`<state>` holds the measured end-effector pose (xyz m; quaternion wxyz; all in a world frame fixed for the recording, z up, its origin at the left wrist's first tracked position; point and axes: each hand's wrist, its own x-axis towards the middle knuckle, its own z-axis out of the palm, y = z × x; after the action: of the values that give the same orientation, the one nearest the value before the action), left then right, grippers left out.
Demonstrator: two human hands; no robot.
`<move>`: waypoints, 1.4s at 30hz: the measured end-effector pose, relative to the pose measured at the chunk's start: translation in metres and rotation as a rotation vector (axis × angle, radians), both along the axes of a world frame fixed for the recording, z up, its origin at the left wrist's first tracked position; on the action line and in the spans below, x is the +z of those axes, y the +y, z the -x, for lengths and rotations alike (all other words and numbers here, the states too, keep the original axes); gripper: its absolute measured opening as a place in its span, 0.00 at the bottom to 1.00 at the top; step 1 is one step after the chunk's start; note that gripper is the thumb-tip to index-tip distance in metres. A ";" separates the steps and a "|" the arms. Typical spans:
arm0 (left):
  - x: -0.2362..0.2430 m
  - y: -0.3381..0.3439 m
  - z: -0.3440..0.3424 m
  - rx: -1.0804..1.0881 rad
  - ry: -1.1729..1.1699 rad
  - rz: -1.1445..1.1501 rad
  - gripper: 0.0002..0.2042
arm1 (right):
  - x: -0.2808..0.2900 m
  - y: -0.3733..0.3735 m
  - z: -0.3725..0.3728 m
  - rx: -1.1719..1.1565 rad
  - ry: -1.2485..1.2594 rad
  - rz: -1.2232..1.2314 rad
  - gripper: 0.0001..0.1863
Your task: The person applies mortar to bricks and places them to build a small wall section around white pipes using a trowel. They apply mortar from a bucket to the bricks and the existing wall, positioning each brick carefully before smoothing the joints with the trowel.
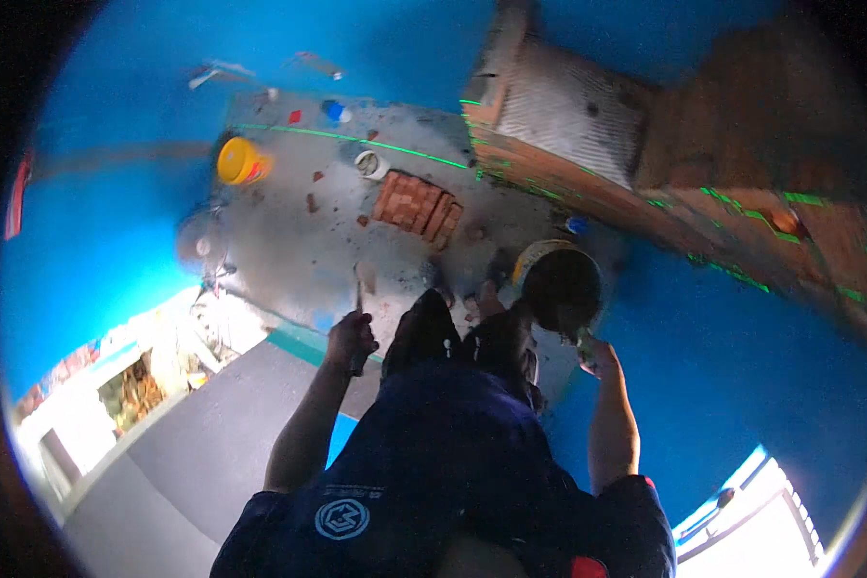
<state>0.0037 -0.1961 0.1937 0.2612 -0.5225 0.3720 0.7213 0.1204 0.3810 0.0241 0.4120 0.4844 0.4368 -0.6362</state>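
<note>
My left hand (353,337) is closed round the dark handle of a thin hand tool (360,285), whose narrow end points away from me; blur hides its exact kind. To the right, my right hand (599,357) is at the near rim of a large round bucket (522,268) with dark contents. Its fingers are closed on a tool with a pale greenish handle (584,339), the far end of which leans into the bucket and cannot be made out. My legs stand between the two hands, left of the bucket.
Stacked red bricks (416,204) lie ahead on the grey floor, with a small white bucket (370,165) beside them. A yellow bucket (241,162) stands at the far left. A brick wall (549,175) with green line light runs along the right, near blue walls (116,222).
</note>
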 end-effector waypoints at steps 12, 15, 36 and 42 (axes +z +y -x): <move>-0.112 0.094 -0.021 0.016 0.205 -0.491 0.12 | 0.092 -0.263 0.145 0.459 0.045 0.568 0.26; -0.127 0.123 -0.007 -0.198 0.139 -0.528 0.15 | 0.062 -0.292 0.122 0.366 0.059 0.360 0.15; -0.655 0.063 0.035 -0.715 0.151 1.347 0.52 | -0.073 -0.087 0.022 1.184 -0.192 -0.968 0.17; -0.645 0.073 0.028 -0.999 0.173 1.206 0.44 | -0.270 0.043 0.033 2.292 -0.044 -0.753 0.26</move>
<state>-0.0240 -0.1234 -0.4513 0.1962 -0.2868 0.9089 0.2304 0.0870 0.4239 -0.2454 0.5779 -0.0842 0.7639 0.2746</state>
